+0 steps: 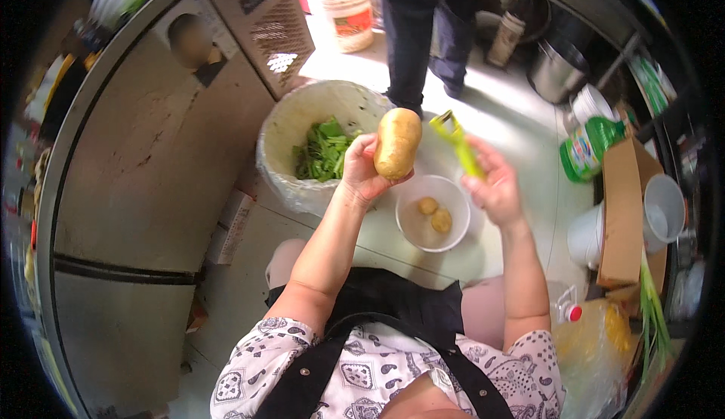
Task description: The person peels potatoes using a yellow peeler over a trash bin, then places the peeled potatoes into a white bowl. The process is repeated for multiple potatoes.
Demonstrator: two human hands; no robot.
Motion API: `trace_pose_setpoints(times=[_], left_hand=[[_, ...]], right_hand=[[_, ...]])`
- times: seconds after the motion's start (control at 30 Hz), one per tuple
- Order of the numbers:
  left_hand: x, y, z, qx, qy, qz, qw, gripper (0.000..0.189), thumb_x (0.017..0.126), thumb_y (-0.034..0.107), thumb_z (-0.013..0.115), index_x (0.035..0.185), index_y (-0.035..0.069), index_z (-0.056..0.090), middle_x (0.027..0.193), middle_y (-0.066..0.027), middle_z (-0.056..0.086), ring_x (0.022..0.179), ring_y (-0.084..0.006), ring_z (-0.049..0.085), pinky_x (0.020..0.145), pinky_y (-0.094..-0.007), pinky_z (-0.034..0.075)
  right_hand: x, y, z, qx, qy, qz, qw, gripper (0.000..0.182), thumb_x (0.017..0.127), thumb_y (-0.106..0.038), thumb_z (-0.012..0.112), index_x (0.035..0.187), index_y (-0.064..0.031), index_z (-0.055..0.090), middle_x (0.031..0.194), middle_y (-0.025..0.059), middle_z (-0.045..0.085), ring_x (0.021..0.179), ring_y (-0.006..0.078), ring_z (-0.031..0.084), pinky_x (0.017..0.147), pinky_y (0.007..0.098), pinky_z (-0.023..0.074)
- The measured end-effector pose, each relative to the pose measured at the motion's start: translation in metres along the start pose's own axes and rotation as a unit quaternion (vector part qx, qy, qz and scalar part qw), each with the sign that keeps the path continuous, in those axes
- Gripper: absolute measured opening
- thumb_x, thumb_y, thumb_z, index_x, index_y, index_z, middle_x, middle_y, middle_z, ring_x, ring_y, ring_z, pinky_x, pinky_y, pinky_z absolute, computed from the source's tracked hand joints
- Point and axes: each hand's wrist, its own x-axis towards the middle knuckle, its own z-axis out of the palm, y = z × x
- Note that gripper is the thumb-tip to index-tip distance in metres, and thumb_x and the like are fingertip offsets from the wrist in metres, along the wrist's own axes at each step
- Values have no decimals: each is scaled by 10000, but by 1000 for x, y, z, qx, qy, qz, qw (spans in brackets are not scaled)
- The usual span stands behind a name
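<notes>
A large unpeeled potato (pixel 398 143) rests upright in my left hand (pixel 362 167), held out over the floor. My right hand (pixel 498 184) grips the handle of a yellow-green vegetable peeler (pixel 461 146), its blade end raised and apart from the potato. Below and between the hands stands a white plastic bucket (pixel 401 223) with two potatoes (pixel 435 215) at its bottom. Beyond my left hand is a big bin lined with clear plastic (pixel 277 135), holding cut green leaves and stems (pixel 324 150).
A stainless steel refrigerator (pixel 153 147) flanks my left. Another person's legs in dark trousers (pixel 408 39) stand ahead, near a white bucket (pixel 342 16). To my right are a green bottle (pixel 592 147), a cardboard box (pixel 623 215), a clear plastic jug (pixel 563 305) and spring onions (pixel 651 305).
</notes>
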Motion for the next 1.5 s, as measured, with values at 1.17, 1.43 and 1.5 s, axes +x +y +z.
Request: trace_pose_setpoints(times=[1.17, 1.43, 1.5], left_hand=[[-64, 105, -23, 139, 229, 381, 885, 450, 850, 375, 581, 1183, 79, 520, 1057, -105, 597, 939, -238, 599, 762, -392, 531], [-61, 96, -20, 110, 215, 329, 913, 421, 844, 292, 604, 1183, 59, 514, 1073, -95, 595, 951, -220, 596, 826, -376, 496], [-62, 92, -7, 128, 224, 324, 910, 417, 838, 260, 609, 1171, 32, 503, 1042, -90, 593, 936, -187, 592, 789, -330, 505]], right_hand=[[10, 78, 190, -286, -108, 49, 951, 478, 843, -131, 615, 1278, 11, 477, 1067, 231, 615, 977, 254, 621, 842, 312, 470], [53, 71, 169, -246, -16, -47, 968, 466, 837, -155, 608, 1267, -18, 493, 1137, 220, 595, 1041, 279, 603, 872, 323, 469], [65, 59, 172, -263, -19, -59, 963, 463, 833, -149, 607, 1268, -32, 497, 1130, 224, 595, 1037, 291, 604, 865, 321, 470]])
